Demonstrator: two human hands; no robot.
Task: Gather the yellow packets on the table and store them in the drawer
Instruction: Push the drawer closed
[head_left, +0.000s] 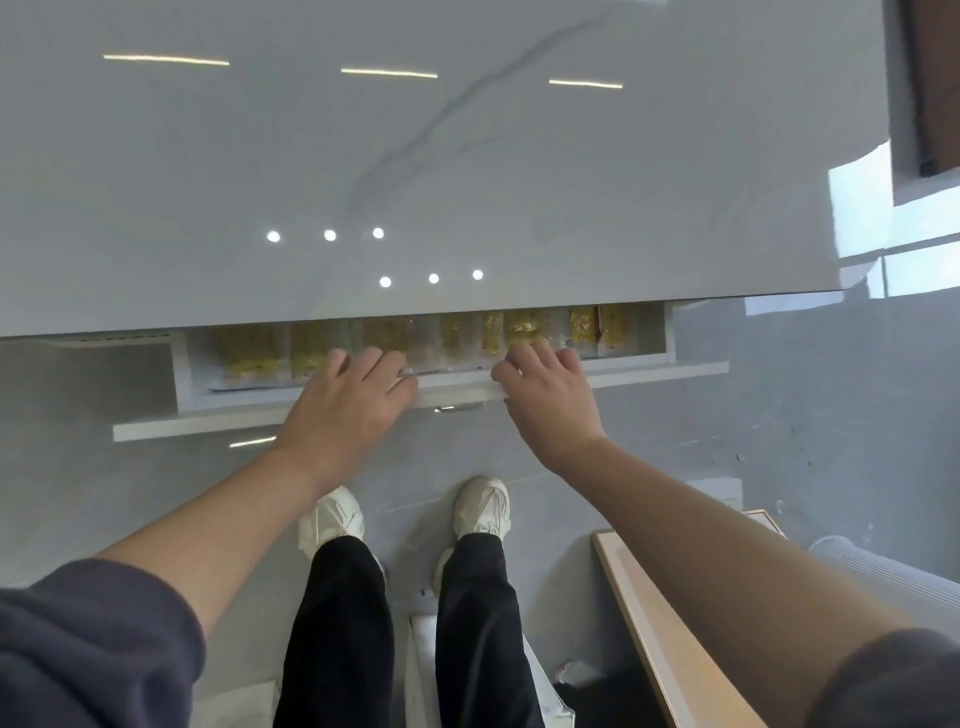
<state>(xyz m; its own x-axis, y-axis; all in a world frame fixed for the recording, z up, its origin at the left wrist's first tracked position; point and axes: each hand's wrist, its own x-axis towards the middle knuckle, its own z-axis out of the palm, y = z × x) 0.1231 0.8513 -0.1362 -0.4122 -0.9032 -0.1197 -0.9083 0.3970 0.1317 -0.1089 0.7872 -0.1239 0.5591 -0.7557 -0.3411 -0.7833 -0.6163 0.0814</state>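
Observation:
Several yellow packets (249, 351) lie in a row inside the white drawer (197, 421), which is open only a narrow way under the edge of the glossy white table (415, 156). The table edge hides the far part of the packets. My left hand (353, 405) rests flat on the drawer's front rim, fingers spread and holding nothing. My right hand (550, 400) lies beside it on the rim, its fingertips touching a packet (524, 325). No packet is visible on the tabletop.
My legs and white shoes (480, 506) stand on the grey floor just below the drawer. A wooden board (665, 623) leans at the lower right beside a white ribbed appliance (883, 566). A dark doorway (930, 78) is at the top right.

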